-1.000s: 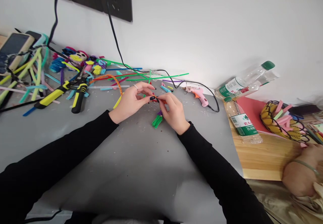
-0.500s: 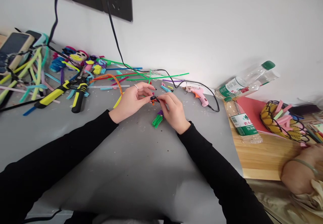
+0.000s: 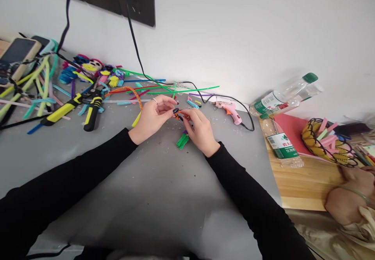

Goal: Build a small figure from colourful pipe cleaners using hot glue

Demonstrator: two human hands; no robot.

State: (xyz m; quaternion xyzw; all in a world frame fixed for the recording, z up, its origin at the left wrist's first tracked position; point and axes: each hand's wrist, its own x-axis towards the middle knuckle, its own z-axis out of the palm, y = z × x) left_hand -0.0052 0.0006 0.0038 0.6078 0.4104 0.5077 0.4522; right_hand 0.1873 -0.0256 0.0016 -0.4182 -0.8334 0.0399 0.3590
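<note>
Above the grey table, my left hand (image 3: 155, 117) and my right hand (image 3: 199, 129) meet fingertip to fingertip. Both pinch a small orange piece of pipe cleaner (image 3: 177, 116), mostly covered by the fingers. Just below my right hand lies a small green pipe-cleaner bundle (image 3: 183, 141) with purple at its top, partly hidden by the fingers. A yellow strip (image 3: 136, 119) sticks out behind my left hand, near an orange twisted pipe cleaner (image 3: 133, 91). Beyond the hands lie short light-blue pieces (image 3: 192, 104).
A pink glue gun (image 3: 232, 111) with a black cord lies right of my hands. Yellow-black pliers (image 3: 93, 113) and many pipe cleaners (image 3: 43, 80) crowd the left. Plastic bottles (image 3: 283, 145) and a yellow basket (image 3: 310, 137) stand right, near another person's arm (image 3: 347, 197).
The fingertips have shifted slightly, and more of the orange piece now shows between them. The other person's arm at the right has moved a little.
</note>
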